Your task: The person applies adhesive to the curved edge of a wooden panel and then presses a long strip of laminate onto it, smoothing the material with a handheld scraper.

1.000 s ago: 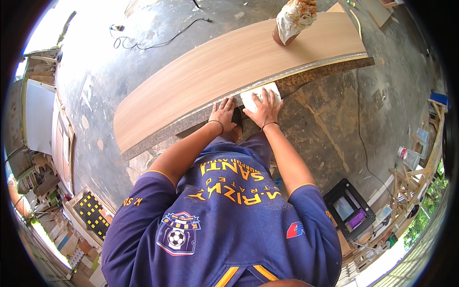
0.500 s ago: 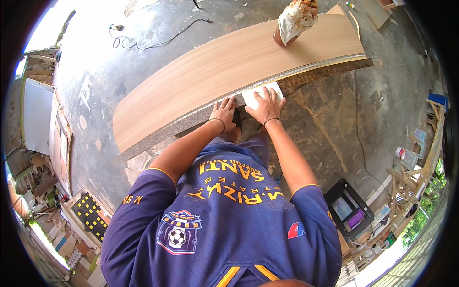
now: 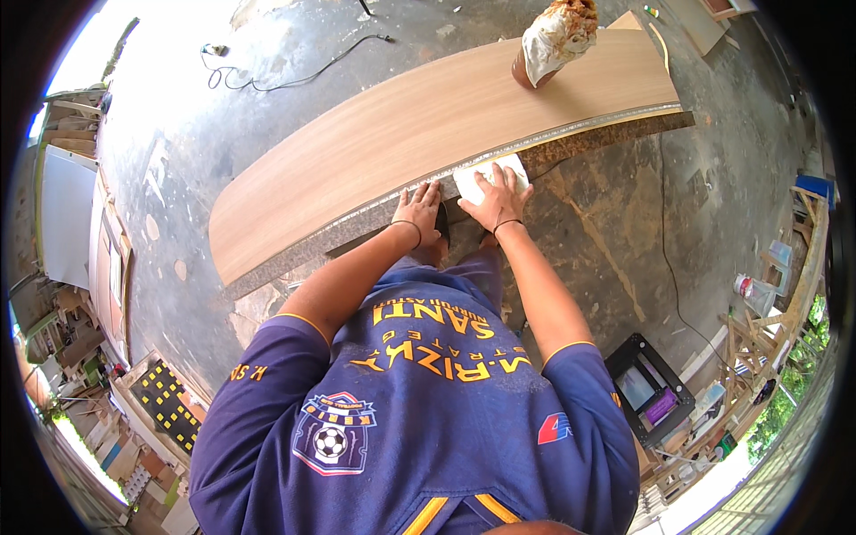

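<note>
A long wood-grain board (image 3: pixel 357 147) with one rounded end lies in front of me, raised off the floor. Along its near side runs a speckled brown and grey strip (image 3: pixel 312 252). My left hand (image 3: pixel 416 217) rests with its fingers stretched out on this near edge. Just to the right, my right hand (image 3: pixel 497 203) holds a folded white cloth (image 3: pixel 465 183) against the same edge, fingers bent over it. The cloth hides the part of the edge beneath. On the board's far right stands a brown can (image 3: pixel 524 71) topped by a stained white wrapping (image 3: pixel 546 49).
A black cable (image 3: pixel 334 61) snakes over the floor beyond the board. Another cord (image 3: pixel 664 223) runs down the right side. A black-framed box (image 3: pixel 649 390) sits near my right elbow. Wood scraps (image 3: pixel 749 343) line the right, and a black tray with yellow squares (image 3: pixel 167 406) lies left.
</note>
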Demonstrator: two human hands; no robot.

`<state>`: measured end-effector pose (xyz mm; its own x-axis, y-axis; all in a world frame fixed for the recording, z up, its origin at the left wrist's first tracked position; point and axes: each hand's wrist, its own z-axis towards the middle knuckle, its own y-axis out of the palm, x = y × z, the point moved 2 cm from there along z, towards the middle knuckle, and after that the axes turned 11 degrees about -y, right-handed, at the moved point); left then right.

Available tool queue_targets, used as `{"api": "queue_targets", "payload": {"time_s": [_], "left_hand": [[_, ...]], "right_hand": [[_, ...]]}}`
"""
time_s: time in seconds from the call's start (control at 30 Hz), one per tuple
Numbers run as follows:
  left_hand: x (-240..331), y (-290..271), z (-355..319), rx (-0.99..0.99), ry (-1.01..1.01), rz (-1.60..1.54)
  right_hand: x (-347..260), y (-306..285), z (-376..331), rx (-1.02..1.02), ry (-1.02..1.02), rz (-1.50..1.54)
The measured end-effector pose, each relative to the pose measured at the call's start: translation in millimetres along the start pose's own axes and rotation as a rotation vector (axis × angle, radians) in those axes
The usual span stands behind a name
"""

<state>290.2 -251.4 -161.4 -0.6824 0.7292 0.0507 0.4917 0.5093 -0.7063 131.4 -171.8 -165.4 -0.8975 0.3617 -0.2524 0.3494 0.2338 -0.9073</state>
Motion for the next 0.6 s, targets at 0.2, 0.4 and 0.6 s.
{"api": "queue_targets", "payload": {"time_s": [0.2, 0.4, 0.6], "left_hand": [[-1.7, 1.6, 1.1, -0.016, -0.004, 0.008], [-1.0, 0.8, 0.9, 0.005, 0.009, 0.018], [0.7, 1.7, 0.9, -0.011, -0.009, 0.024]], "right_hand": [[-2.3, -11.3, 0.7, -0.074, 0.01, -0.015], [1.1, -3.3, 2.5, -0.021, -0.005, -0.022], [-1.8, -15.5, -2.3, -0.064, 0.01, -0.011]]}}
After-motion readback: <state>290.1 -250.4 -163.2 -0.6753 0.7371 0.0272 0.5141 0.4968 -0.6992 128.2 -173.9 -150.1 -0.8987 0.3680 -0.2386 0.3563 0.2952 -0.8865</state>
